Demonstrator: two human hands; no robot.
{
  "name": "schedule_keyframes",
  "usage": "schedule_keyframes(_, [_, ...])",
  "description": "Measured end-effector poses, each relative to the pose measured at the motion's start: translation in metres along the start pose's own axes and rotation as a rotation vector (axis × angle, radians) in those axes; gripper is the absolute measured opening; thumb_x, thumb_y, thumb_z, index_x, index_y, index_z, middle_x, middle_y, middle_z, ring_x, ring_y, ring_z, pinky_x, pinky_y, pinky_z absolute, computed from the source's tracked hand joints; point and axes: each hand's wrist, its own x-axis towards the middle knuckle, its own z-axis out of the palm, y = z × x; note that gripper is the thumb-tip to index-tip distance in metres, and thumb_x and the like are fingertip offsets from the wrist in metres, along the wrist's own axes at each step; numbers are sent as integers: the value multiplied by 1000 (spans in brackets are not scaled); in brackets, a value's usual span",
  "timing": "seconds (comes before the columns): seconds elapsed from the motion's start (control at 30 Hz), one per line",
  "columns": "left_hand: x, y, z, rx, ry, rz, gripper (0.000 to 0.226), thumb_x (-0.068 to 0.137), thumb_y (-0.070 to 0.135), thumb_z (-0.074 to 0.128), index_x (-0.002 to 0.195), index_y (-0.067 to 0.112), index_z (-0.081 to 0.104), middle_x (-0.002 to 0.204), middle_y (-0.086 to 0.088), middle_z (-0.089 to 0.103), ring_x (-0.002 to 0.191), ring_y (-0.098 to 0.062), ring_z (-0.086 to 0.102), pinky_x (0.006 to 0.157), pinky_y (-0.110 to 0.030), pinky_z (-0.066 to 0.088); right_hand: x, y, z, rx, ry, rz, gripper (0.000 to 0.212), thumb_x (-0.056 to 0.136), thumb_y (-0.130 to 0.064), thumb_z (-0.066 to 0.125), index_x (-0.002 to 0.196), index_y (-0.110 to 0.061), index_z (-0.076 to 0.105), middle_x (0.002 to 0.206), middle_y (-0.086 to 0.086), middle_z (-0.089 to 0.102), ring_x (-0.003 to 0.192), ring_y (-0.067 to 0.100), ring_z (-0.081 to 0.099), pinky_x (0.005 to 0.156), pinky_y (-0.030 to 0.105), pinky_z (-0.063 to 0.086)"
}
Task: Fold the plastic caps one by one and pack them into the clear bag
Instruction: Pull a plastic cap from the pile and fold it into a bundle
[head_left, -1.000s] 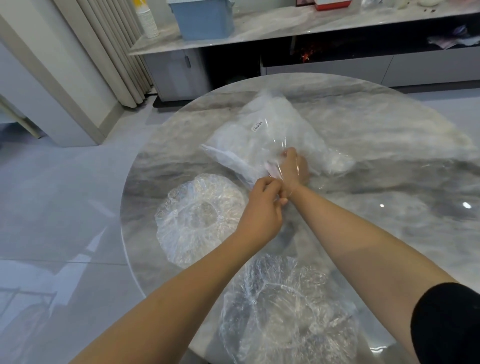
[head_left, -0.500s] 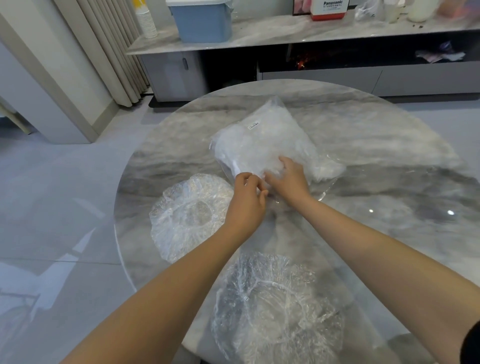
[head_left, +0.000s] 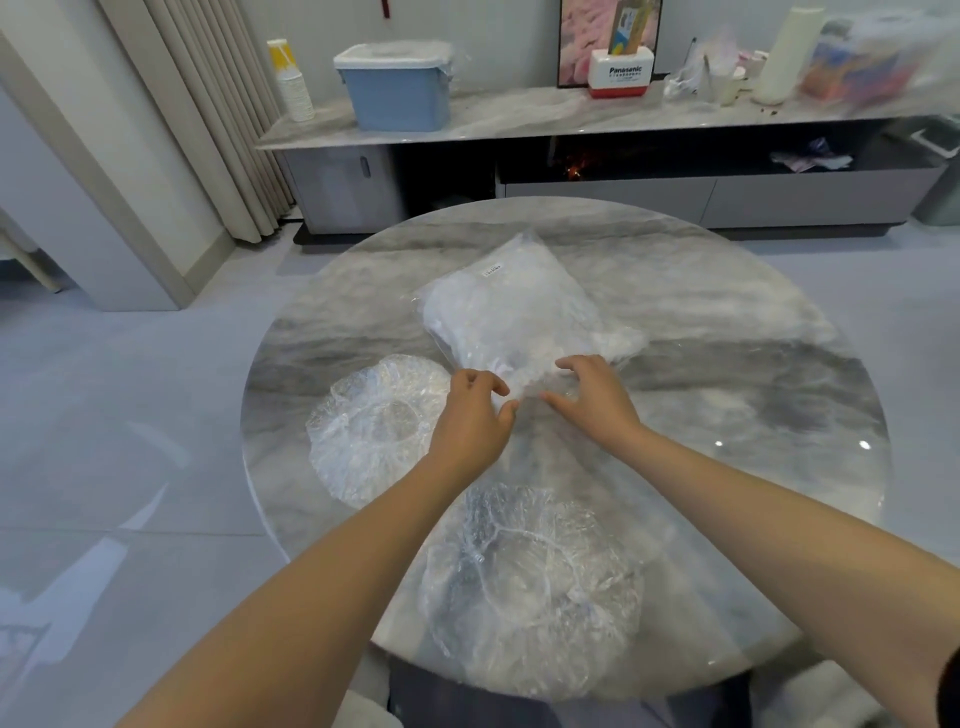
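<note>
The bag (head_left: 524, 312) already looks stuffed; two caps (head_left: 374, 431) (head_left: 535, 587) lie unfolded on the bench (head_left: 753, 374). Left hand (head_left: 475, 421) pinches its mouth; right hand (head_left: 597, 397) spread.

Both forearms bare; hands (head_left: 535, 410) without gloves or rings; dark sleeve edge (head_left: 951, 696) at right upper arm.

Bag label (head_left: 494, 269) print too small

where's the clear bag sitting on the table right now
In the head view, the clear bag lies near the middle of the round table, beyond both hands, which touch its near end; an unfolded cap lies to its near left.
</note>
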Motion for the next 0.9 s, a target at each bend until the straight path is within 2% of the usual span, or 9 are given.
schedule_keyframes(0.2, [-35, 15, -11, 144, -246, -31, 28, 94, 27, 52, 120, 15, 52, 135, -7, 37, 99, -21, 55, 88, -30, 46, -32, -21, -22, -67, -25, -90, 37, 86, -27, 65, 121, -14, 56, 123, 5, 50, 117, 20, 46, 94, 24, 36])
schedule_keyframes(0.27, [-52, 18, -10, 200, -350, -19, 29, 94, 29, 52, 121, 17, 52, 135, -7, 37, 98, -19, 54, 89, -29, 44, -49, -28, -32, -99, -77, -134, 36, 87, -26, 64, 120, -15, 57, 122, 3, 52, 119, 18, 44, 94, 22, 35])
schedule_keyframes(0.43, [-87, 25, -8, 317, -538, 15, 36, 95, 31, 51, 128, 18, 49, 132, -6, 38, 85, -15, 49, 80, -25, 41, -94, -36, -47, -153, -259, -178, 33, 87, -29, 64, 118, -19, 58, 117, -1, 53, 112, 12, 46, 90, 18, 35])
schedule_keyframes(0.53, [-102, 26, -11, 377, -601, 22, 37, 94, 31, 51, 129, 18, 48, 130, -5, 38, 90, -17, 49, 79, -26, 41, -119, -36, -49, -171, -353, -178, 31, 87, -30, 65, 115, -20, 60, 113, -2, 52, 102, 9, 48, 88, 19, 38])
schedule_keyframes(0.63, [-113, 25, -15, 470, -651, 39, 32, 93, 30, 54, 121, 14, 49, 123, -7, 44, 101, -22, 52, 83, -29, 43, -135, -31, -51, -161, -441, -147, 23, 86, -29, 65, 108, -21, 63, 106, -5, 56, 92, 6, 52, 83, 19, 43])
schedule_keyframes(0.77, [-124, 15, -16, 560, -753, 75, 28, 90, 29, 58, 112, 12, 50, 115, -7, 49, 95, -22, 51, 80, -31, 43, -148, -24, -48, -144, -578, -113, 15, 84, -26, 67, 98, -19, 67, 94, -8, 62, 80, 1, 56, 72, 14, 45])
schedule_keyframes(0.83, [-129, 6, -15, 590, -789, 83, 36, 90, 31, 58, 120, 14, 49, 124, -5, 43, 108, -22, 47, 86, -30, 43, -157, -19, -42, -184, -655, -116, 18, 82, -29, 68, 97, -20, 67, 95, -11, 61, 84, 1, 55, 74, 15, 46])
schedule_keyframes(0.9, [-130, -2, -15, 590, -769, 110, 43, 90, 32, 58, 127, 16, 45, 130, -4, 36, 114, -21, 42, 88, -30, 42, -162, -15, -36, -259, -685, -167, 23, 81, -34, 67, 101, -21, 67, 101, -10, 56, 94, 6, 54, 84, 23, 47])
